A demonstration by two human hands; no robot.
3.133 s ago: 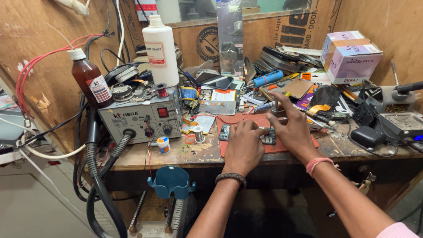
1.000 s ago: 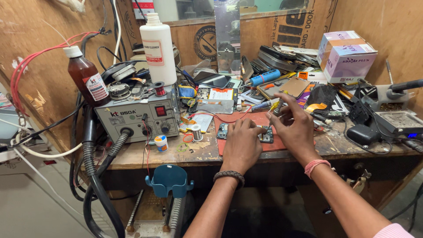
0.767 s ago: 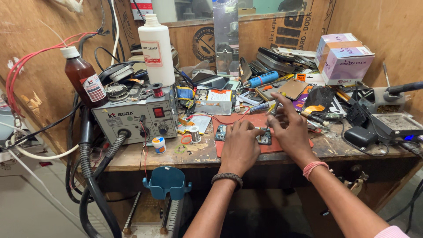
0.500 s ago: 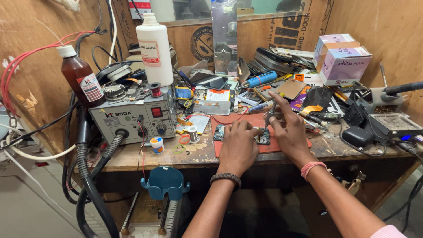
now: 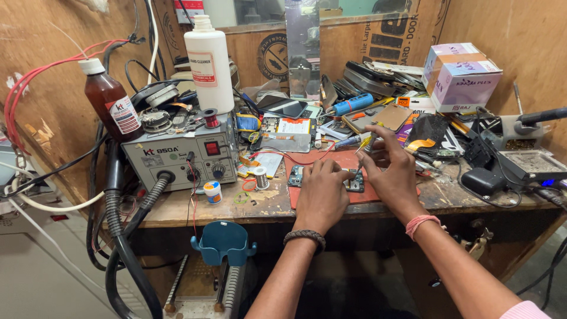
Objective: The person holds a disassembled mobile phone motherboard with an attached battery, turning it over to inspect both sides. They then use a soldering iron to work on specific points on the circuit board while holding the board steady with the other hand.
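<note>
Your left hand (image 5: 322, 195) lies flat, pressing the small green circuit board (image 5: 355, 182) down on the red rectangular work mat (image 5: 387, 194), near the bench's front edge; your right hand (image 5: 393, 171) pinches a slim yellow-handled screwdriver (image 5: 364, 147), tip on the board. Clutter crowds behind; the grey rework station (image 5: 180, 159) stands well left, bare wood between

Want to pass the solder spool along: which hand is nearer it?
Left. The left hand rests just right of the solder spool; the right hand is farther right.
</note>
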